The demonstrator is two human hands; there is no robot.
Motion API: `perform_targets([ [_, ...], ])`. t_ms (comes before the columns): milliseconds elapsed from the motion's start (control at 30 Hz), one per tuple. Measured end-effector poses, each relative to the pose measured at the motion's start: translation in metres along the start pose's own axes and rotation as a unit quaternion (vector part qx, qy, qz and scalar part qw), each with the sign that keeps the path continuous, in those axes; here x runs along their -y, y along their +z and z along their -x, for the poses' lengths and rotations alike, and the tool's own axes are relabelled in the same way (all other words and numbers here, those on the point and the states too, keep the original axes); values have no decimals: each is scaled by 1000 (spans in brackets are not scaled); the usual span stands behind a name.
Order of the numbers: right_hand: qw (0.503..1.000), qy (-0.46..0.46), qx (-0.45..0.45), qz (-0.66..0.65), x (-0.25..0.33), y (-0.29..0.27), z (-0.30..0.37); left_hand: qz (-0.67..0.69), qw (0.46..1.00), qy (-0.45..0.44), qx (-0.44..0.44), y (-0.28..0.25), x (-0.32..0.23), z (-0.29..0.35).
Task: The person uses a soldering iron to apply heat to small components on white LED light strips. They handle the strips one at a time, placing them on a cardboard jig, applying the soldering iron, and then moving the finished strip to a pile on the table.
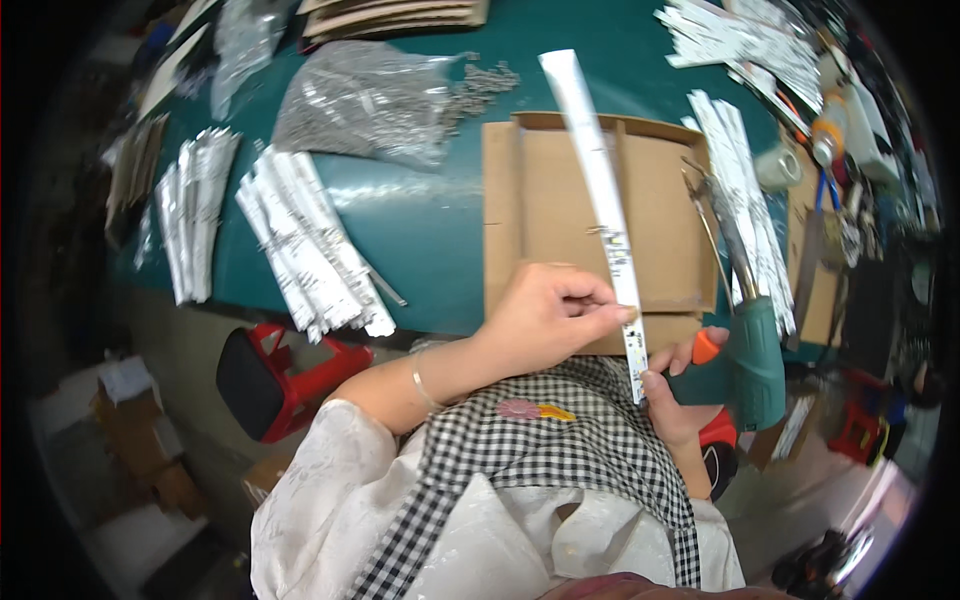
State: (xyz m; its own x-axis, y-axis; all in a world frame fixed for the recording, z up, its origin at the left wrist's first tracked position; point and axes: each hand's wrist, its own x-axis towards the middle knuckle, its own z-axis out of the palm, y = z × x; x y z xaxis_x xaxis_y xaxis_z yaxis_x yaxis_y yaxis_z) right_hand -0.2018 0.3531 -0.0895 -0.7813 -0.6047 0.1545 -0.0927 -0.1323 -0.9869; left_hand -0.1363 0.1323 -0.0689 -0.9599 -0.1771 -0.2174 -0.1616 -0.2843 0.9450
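A long white circuit-board strip [598, 180] with small components near its lower end slants over an open cardboard box. My right hand [672, 395] grips that lower end between thumb and fingers. Thumb and fingertips of my left hand [560, 312] are pinched together at the strip's face; whether a small part sits between them is hidden. A small metal piece juts from the strip's edge above my left fingers. Close beside my right fingers is a green soldering gun [758, 365] with an orange trigger [706, 346], its metal tip pointing away; I cannot tell whether my right hand touches it.
The cardboard box [496, 220] lies on the green table [420, 240]. Bundles of white strips [300, 240] lie left, with more [740, 190] at right. A clear bag [360, 100] spills small metal parts [480, 90] at the back. Red stools [330, 365] stand below the table edge.
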Motion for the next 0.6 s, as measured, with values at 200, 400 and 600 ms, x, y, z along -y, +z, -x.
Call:
perform_targets([
  [200,972,45,-153,-172,-16,7,2,-17,989,64,-132,-52,-36,37],
  [400,993,-55,-101,-18,-3,-6,-26,-115,896,98,-418,-175,-76,142],
  [600,990,-39,-133,16,-4,-18,-37,-75,877,-64,-470,-245,-15,179],
])
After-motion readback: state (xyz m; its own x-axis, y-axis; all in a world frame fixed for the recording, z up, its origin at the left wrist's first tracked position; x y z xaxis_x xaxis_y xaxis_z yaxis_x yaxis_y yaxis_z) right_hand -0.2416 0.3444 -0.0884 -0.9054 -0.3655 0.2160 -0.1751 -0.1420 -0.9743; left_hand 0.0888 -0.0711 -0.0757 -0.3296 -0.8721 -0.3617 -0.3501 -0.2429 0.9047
